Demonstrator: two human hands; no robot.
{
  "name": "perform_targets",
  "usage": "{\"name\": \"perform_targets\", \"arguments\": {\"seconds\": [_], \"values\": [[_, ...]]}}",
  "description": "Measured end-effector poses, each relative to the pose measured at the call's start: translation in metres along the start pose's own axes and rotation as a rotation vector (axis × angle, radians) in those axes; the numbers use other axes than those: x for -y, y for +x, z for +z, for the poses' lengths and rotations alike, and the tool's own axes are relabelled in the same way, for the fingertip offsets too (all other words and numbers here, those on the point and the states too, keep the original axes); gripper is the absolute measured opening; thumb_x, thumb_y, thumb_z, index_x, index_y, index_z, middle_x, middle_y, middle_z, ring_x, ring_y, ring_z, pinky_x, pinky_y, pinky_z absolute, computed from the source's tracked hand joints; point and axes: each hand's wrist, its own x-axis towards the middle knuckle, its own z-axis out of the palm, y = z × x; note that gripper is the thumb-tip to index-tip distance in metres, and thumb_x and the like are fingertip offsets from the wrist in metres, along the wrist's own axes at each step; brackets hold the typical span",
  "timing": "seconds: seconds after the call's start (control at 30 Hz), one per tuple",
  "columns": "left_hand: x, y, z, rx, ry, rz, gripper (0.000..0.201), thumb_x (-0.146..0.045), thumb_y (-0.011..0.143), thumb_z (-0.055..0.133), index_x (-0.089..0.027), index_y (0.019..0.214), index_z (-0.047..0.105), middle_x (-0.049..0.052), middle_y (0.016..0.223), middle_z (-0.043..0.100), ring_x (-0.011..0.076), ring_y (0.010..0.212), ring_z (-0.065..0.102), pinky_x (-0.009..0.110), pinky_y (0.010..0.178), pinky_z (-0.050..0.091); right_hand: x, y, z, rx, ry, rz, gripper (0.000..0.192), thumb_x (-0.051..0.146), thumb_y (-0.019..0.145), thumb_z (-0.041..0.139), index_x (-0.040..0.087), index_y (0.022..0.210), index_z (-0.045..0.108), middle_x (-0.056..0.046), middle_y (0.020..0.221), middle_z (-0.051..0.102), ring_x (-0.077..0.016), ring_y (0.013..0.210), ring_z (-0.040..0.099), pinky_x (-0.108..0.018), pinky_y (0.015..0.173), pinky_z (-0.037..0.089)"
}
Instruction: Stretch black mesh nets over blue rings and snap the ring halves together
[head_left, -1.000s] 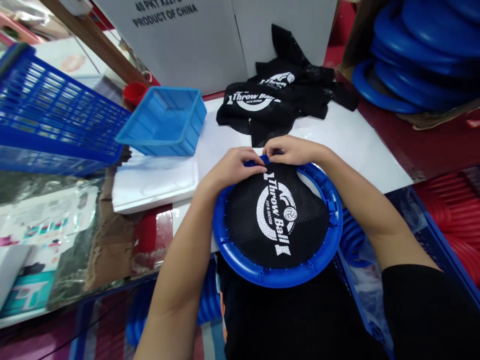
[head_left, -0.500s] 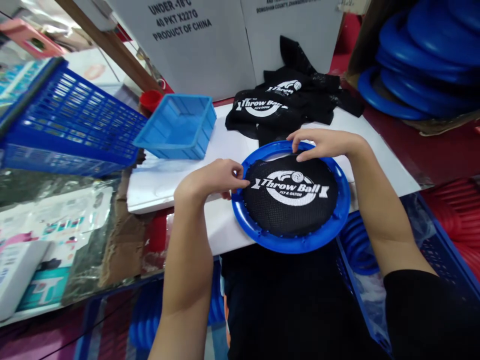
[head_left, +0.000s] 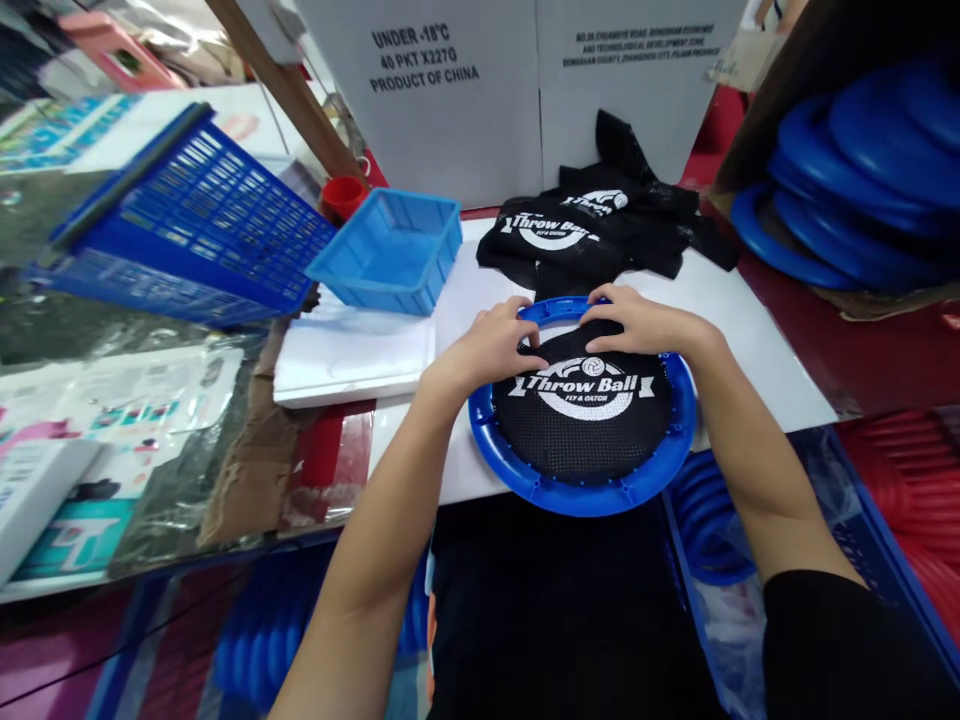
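left hand (head_left: 495, 345): moved from ring's left edge to top | right hand (head_left: 637, 322): beside it now | blue ring (head_left: 585, 495): logo turned level since a second ago

Under the left hand (head_left: 491, 345) and right hand (head_left: 637, 322), a glossy, smooth blue plastic ring (head_left: 585, 492) holds matt black mesh cloth (head_left: 581, 435). Beyond them lie more mesh cloths (head_left: 600, 235) on the smooth white desk (head_left: 757, 350).

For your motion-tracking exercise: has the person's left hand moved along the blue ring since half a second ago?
Yes. The left hand has gone from the blue ring's left edge to its far rim, toward the pile of black nets, close to the right hand.
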Motion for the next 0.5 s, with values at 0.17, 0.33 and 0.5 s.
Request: {"name": "perform_targets", "arguments": {"seconds": [0.17, 0.33, 0.5], "values": [[0.004, -0.002, -0.002, 0.046, -0.078, 0.023, 0.03, -0.045, 0.084, 0.085, -0.018, 0.094, 0.076, 0.015, 0.158, 0.047, 0.0409, 0.146, 0.046, 0.056, 0.125, 0.041, 0.013, 0.005, 0.007, -0.088, -0.13, -0.004, 0.018, 0.038, 0.098, 0.066, 0.024, 0.101, 0.076, -0.014, 0.124, 0.06, -0.0353, 0.116, 0.056, -0.057, 0.108, 0.049], [0.014, 0.004, -0.003, -0.028, -0.214, 0.066, 0.016, -0.035, 0.09, 0.076, -0.02, 0.093, 0.075, 0.013, 0.142, 0.062, 0.0308, 0.128, 0.062, 0.049, 0.116, 0.049, 0.008, 0.008, 0.005, -0.117, -0.089, -0.064, 0.012, 0.033, 0.099, 0.063, 0.023, 0.099, 0.07, -0.013, 0.114, 0.063, -0.0319, 0.107, 0.057, -0.049, 0.099, 0.05], [0.016, 0.006, -0.006, -0.141, -0.411, -0.025, 0.011, -0.031, 0.083, 0.076, -0.021, 0.082, 0.073, 0.005, 0.095, 0.074, 0.0223, 0.093, 0.068, 0.039, 0.091, 0.055, 0.0, 0.009, -0.001, -0.153, -0.025, -0.103, 0.016, 0.036, 0.102, 0.058, 0.025, 0.097, 0.068, -0.008, 0.101, 0.066, -0.0286, 0.099, 0.057, -0.044, 0.092, 0.047]]}}
